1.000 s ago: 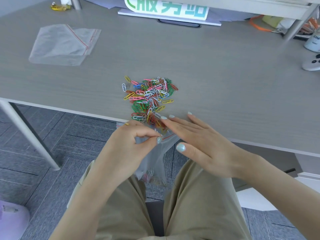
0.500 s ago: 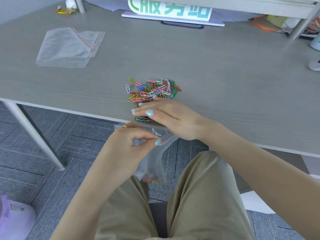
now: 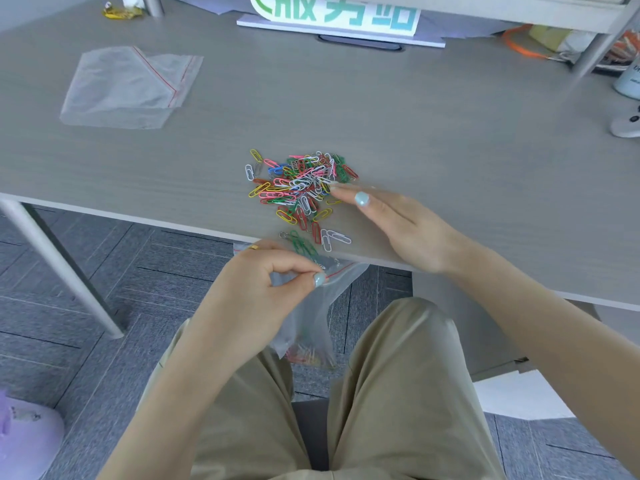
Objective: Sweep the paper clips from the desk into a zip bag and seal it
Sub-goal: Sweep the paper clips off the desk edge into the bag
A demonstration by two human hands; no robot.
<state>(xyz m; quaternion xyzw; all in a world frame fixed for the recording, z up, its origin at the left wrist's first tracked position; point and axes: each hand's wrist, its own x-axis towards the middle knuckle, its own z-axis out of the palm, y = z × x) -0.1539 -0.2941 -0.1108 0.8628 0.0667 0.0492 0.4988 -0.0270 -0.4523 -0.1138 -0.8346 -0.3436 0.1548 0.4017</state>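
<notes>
A grey wood-grain tabletop [image 3: 433,126] fills the upper part of the view, its near edge running just above the lap of a seated person in tan trousers [image 3: 398,393]. Grey carpet tiles [image 3: 104,271] are seen below the edge, with a slanted metal table leg [image 3: 62,268] at the left. At the back of the tabletop a white sign with green lettering [image 3: 339,15] is propped. Spare clear zip bags [image 3: 128,88] with red seal lines are laid flat at the far left, well apart from everything else. Part of a white object [image 3: 625,124] and a pale container [image 3: 628,77] are cut off at the right edge.

A heap of coloured paper clips [image 3: 301,181] is spread near the middle of the near edge, with a loose trail of clips reaching down to the edge itself. The right hand [image 3: 405,226] is held flat and open on the tabletop, fingers together, its fingertips touching the right side of the heap. The zip bag [image 3: 311,320] is hung below the edge, directly under the trail; a few clips are seen at its bottom. Its mouth is pinched open between thumb and forefinger of the left hand [image 3: 263,289], which is closed on the near lip, just beneath the tabletop edge. Nothing is seen between the heap and the bag mouth.
</notes>
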